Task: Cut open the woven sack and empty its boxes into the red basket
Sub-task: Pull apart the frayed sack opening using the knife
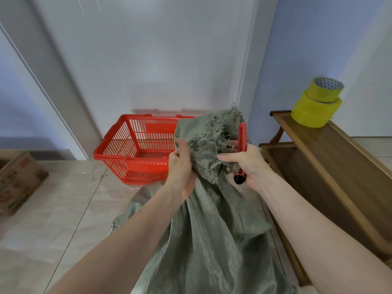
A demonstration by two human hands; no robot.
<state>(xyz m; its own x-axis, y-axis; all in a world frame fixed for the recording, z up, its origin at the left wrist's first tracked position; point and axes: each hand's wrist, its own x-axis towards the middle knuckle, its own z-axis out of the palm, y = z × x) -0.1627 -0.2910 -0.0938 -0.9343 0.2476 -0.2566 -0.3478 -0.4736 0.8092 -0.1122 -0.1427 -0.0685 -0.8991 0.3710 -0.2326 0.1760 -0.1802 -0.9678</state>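
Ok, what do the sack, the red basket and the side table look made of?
The sack looks like grey-green woven plastic fabric: slight sheen, and loose threads fraying at its torn top. The red basket appears to be glossy moulded plastic, with slatted lattice walls. The table looks like brown wood with visible grain, or possibly a veneer.

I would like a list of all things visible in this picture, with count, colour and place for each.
woven sack: one, grey-green, centre, frayed top bunched in both hands
utility knife: one, red, in the right hand, beside the sack top
basket: one, red, on the floor behind the sack
tape rolls: two, yellow, stacked on the wooden furniture
wooden furniture: one, brown, at right
cardboard box: one, brown, on the floor at left
left hand: one, gripping the sack
right hand: one, gripping sack and knife
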